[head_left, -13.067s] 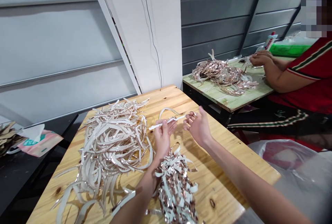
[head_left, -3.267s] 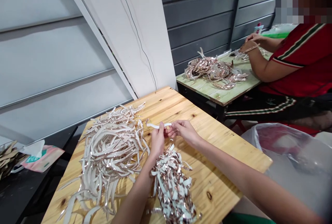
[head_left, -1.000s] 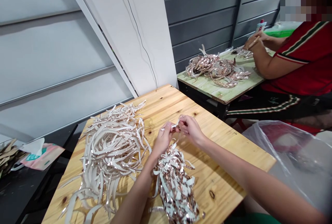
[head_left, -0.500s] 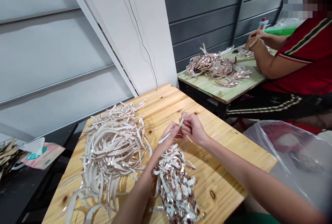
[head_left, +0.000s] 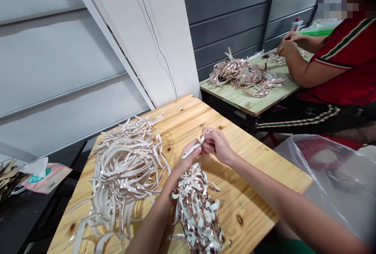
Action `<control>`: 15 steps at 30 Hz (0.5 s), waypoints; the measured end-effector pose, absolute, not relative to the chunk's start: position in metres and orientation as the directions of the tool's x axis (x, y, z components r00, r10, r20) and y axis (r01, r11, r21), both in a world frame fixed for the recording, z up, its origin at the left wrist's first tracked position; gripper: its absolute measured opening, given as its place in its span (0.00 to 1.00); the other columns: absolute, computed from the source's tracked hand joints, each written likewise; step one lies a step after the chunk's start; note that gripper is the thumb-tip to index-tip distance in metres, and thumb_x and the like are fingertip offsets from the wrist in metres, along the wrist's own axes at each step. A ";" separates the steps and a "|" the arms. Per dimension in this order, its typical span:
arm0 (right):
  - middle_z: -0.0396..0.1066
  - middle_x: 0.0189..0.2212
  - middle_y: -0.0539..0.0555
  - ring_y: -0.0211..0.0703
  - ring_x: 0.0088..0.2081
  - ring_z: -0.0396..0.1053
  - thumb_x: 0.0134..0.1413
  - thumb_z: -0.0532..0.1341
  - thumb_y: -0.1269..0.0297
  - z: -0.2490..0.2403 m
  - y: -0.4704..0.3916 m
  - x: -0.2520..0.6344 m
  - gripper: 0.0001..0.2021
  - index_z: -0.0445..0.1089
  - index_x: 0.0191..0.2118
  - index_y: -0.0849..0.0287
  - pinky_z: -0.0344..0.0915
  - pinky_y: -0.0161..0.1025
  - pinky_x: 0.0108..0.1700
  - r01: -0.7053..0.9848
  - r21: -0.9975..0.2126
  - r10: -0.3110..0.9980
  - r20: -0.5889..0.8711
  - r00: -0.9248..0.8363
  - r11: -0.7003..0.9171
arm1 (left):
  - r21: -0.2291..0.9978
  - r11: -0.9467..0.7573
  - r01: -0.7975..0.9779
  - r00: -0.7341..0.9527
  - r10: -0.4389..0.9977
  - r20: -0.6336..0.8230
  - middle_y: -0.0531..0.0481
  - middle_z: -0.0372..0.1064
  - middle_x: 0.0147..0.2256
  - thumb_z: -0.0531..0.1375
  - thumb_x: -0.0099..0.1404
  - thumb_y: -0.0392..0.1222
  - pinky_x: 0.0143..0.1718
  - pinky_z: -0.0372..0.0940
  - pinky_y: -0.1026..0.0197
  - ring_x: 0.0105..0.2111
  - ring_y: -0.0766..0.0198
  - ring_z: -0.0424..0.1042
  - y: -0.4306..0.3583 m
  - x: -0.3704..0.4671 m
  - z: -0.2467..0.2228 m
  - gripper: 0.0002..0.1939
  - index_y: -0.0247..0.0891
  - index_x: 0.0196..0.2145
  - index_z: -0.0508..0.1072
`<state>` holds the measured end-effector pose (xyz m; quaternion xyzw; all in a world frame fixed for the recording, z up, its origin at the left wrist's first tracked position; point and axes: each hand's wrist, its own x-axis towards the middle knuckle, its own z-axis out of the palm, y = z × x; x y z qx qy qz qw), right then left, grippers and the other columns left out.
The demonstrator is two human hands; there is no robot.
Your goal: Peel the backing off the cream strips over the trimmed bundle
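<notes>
A white strip (head_left: 192, 150) runs between my two hands, above the far end of a bundle of knotted white and rose-gold strips (head_left: 199, 211). My left hand (head_left: 189, 155) is closed on the strip, its thumb pressing along it. The fingers of my right hand (head_left: 214, 142) pinch the strip's upper end, close to my left fingertips. To the left lies a large loose pile of long white and shiny strips (head_left: 129, 167) on the wooden table (head_left: 249, 167).
Behind at the right, a person in red (head_left: 346, 62) works at a green table (head_left: 252, 107) bearing shiny strips (head_left: 246, 73). A clear plastic bag (head_left: 326, 175) stands right of my table. At the left, a tissue pack (head_left: 48, 177) lies on a dark surface.
My right hand has shifted slightly left, towards my left hand. The strip's upper end now bends over between my fingers. The view has shifted a little.
</notes>
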<state>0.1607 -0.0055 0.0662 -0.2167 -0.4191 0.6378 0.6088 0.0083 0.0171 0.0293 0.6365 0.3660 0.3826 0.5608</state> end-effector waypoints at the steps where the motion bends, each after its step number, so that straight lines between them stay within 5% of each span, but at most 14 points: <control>1: 0.52 0.10 0.42 0.32 0.12 0.45 0.52 0.57 0.65 0.065 -0.006 0.160 0.12 0.58 0.20 0.55 0.46 0.32 0.15 -0.562 -0.820 0.956 0.237 -0.171 0.103 | 0.992 -0.123 0.013 0.509 0.855 0.100 0.45 0.74 0.31 0.66 0.55 0.67 0.41 0.70 0.53 0.35 0.54 0.74 0.017 0.007 0.029 0.27 0.37 0.33 0.75; 4: 0.54 0.10 0.43 0.31 0.12 0.47 0.52 0.58 0.65 0.063 -0.007 0.157 0.12 0.58 0.20 0.55 0.43 0.32 0.16 -0.539 -0.836 0.951 0.242 -0.192 0.104 | 0.991 -0.121 -0.063 0.587 0.798 0.135 0.46 0.74 0.30 0.63 0.59 0.69 0.41 0.69 0.55 0.33 0.57 0.73 0.019 0.008 0.022 0.29 0.36 0.36 0.76; 8: 0.53 0.10 0.42 0.31 0.11 0.45 0.54 0.57 0.65 0.060 -0.005 0.155 0.13 0.57 0.21 0.55 0.42 0.32 0.15 -0.641 -0.767 0.947 0.227 -0.226 0.031 | 0.991 0.056 -0.118 0.498 0.867 0.010 0.45 0.73 0.27 0.52 0.66 0.71 0.37 0.69 0.56 0.31 0.57 0.73 0.023 0.011 0.010 0.33 0.35 0.35 0.75; 15: 0.51 0.11 0.42 0.33 0.12 0.47 0.54 0.57 0.64 0.061 -0.002 0.157 0.13 0.57 0.21 0.55 0.52 0.33 0.16 -0.801 -0.591 0.970 0.132 -0.206 -0.090 | 0.993 -0.040 -0.115 0.436 0.896 0.086 0.46 0.71 0.27 0.55 0.68 0.65 0.39 0.69 0.54 0.32 0.55 0.73 0.020 0.014 0.014 0.25 0.39 0.28 0.73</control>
